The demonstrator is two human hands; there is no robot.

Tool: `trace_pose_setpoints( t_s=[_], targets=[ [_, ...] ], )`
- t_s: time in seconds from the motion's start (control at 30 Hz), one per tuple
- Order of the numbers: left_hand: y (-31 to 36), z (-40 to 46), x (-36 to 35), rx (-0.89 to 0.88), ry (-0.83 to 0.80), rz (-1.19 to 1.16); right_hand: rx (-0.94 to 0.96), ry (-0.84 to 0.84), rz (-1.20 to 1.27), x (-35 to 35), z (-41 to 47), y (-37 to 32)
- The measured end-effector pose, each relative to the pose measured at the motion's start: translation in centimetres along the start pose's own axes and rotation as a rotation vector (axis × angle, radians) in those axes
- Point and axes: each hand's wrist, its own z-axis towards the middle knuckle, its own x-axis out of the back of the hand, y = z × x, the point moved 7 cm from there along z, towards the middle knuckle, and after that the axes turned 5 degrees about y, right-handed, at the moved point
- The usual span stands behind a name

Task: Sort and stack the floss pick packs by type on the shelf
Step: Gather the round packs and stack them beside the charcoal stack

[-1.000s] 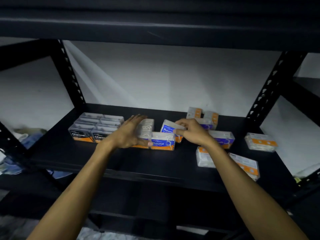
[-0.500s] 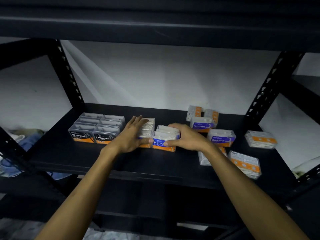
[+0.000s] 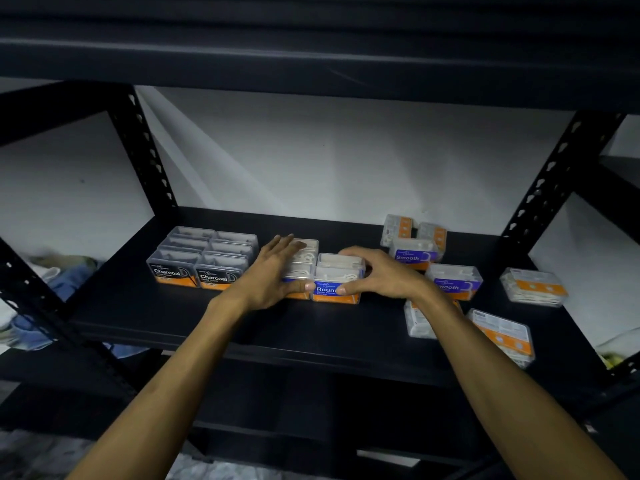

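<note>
A: Currently, where are the hands?

B: Both are placed on the Round packs at mid-shelf (image 3: pixel 214 327). The left hand (image 3: pixel 273 271) is laid flat, fingers straight, over the left Round stack (image 3: pixel 306 258), thumb pressed on its front. The right hand (image 3: pixel 379 273) is curled around the right Round stack (image 3: pixel 337 277), thumb on the label.

A: Other packs?

B: Charcoal packs (image 3: pixel 204 259) are grouped just left of them. Smooth packs (image 3: pixel 415 252) are set to the right, with loose packs (image 3: pixel 533 285) scattered further right, lying flat.
</note>
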Motion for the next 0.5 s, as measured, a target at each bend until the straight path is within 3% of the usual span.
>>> trace_pose_setpoints(
  t_s=[0.2,0.37,0.5],
  targets=[
    [1.2,0.1,1.0,-0.039,0.013,0.034,-0.018,0.046,-0.053,1.1,-0.3,-0.2],
    [6.8,2.0,3.1,-0.145,0.124,0.006,0.054,0.427,0.072,7.2,-2.4,-0.5],
    [11.9,4.4,2.1,-0.201,0.106,-0.058,0.024,0.602,-0.057,12.9,-4.3,2.3]
  ],
)
